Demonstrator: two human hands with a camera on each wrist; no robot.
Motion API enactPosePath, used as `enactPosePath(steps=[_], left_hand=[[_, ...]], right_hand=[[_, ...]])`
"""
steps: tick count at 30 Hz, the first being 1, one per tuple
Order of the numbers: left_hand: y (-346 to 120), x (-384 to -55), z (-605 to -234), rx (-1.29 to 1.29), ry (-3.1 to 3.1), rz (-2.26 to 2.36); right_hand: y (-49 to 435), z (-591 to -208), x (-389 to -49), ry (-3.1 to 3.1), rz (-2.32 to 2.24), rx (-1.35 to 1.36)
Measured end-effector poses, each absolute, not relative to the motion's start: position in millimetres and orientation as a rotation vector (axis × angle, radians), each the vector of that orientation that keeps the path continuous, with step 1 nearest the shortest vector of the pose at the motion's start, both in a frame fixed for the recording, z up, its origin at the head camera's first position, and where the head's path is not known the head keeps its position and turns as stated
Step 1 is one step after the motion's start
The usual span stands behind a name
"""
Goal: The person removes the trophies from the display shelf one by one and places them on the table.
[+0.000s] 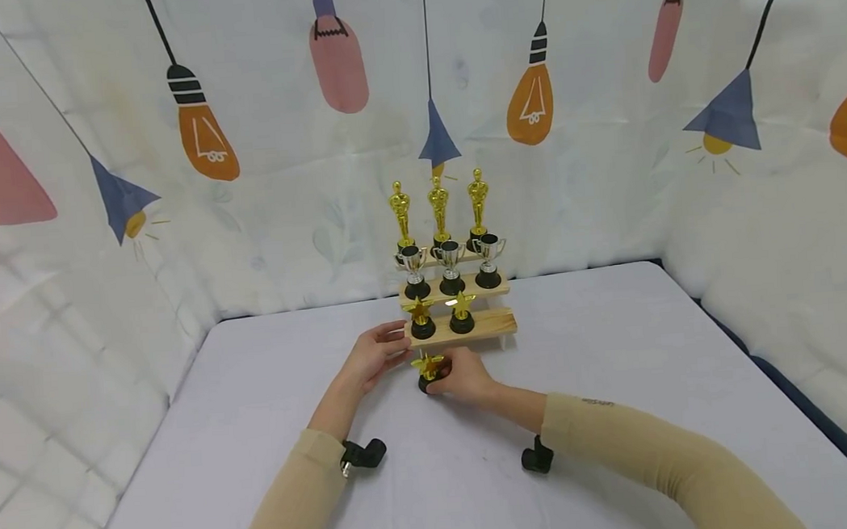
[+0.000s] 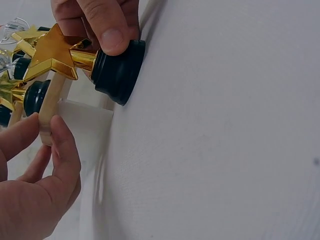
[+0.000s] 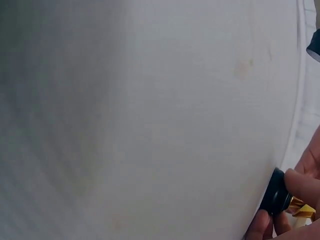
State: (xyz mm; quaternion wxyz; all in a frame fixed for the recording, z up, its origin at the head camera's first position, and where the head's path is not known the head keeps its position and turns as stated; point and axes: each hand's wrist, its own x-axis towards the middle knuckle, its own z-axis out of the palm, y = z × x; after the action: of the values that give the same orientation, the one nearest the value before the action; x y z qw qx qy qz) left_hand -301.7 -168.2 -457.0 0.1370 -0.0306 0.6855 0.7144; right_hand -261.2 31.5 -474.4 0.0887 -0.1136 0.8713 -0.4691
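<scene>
The left hand (image 1: 380,354) reaches out and pinches the bottom wooden shelf (image 1: 496,322) at its left end. The right hand (image 1: 467,375) turns inward, fingers holding a gold star trophy (image 2: 52,52) by its black base (image 2: 119,75), in front of that shelf. Tiny marks (image 1: 597,402) on the right sleeve (image 1: 638,437) are too small to read.

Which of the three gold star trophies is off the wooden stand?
The front star trophy: the right hand grips it in front of the lowest shelf, while the other two star trophies stand upright on that shelf.
</scene>
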Motion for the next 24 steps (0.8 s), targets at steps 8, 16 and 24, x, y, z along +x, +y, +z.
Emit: enactPosePath(steps=[8,16,24], left_hand=[[-169.5,-304.4,-460.7,-0.064,1.997,2.057],[-169.4,-304.5,-462.9,-0.073,1.994,2.060],[-168.3,-305.0,-460.4,-0.098,1.989,2.056]], right_hand=[[32.9,-472.4,-261.5,2.650,-1.308,-0.384],[43.5,-466.6,-258.0,2.621,-1.348,-0.373],[61.9,-451.3,-252.9,2.558,-1.510,-0.367]])
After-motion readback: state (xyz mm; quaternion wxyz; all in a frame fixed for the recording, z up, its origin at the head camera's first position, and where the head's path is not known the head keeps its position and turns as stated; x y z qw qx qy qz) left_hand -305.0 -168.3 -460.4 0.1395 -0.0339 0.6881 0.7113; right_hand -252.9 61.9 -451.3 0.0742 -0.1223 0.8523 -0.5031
